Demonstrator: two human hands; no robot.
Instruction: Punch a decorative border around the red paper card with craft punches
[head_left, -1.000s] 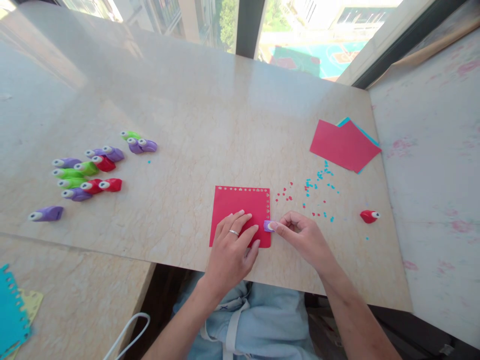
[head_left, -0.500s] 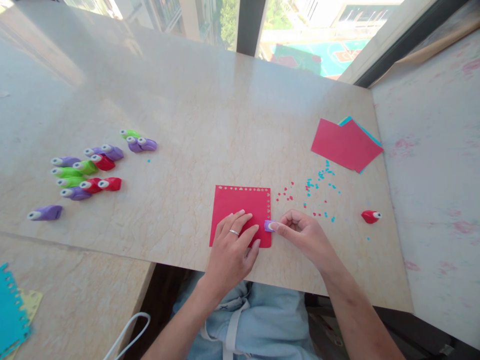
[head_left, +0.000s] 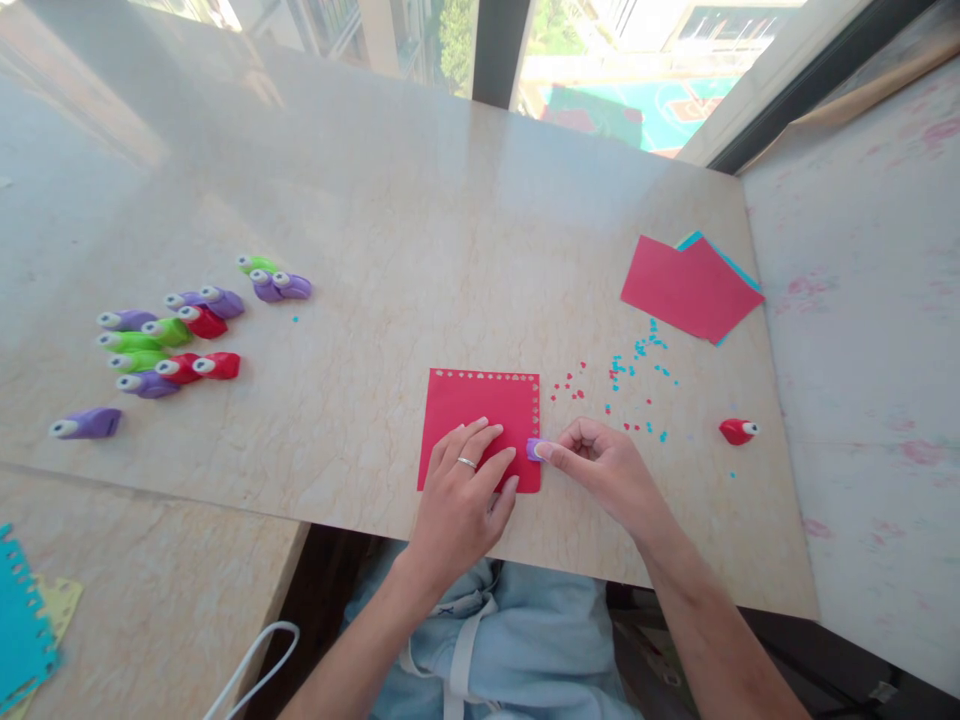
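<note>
A red sheet of paper [head_left: 461, 408] lies on the table in front of me, with a row of small punched holes along its far edge and down part of its right edge. Flat on the sheet rests my left hand [head_left: 465, 490], fingers spread, a ring on one of them. My right hand [head_left: 600, 465] grips a purple craft punch [head_left: 533, 449] between thumb and curled fingers. The punch sits over the sheet's right edge, just below the punched holes. Most of its body is hidden by my fingers.
Red and blue paper bits [head_left: 637, 350] are scattered to the right. Beyond them lie stacked red and blue sheets [head_left: 682, 285]. A red punch [head_left: 738, 432] stands near the wall. Several purple, green and red punches [head_left: 176, 330] group at left. Punched blue paper [head_left: 22, 620] lies lower left.
The whole view has shifted very slightly. Both hands, the sheet and the punch hold practically the same places relative to each other.
</note>
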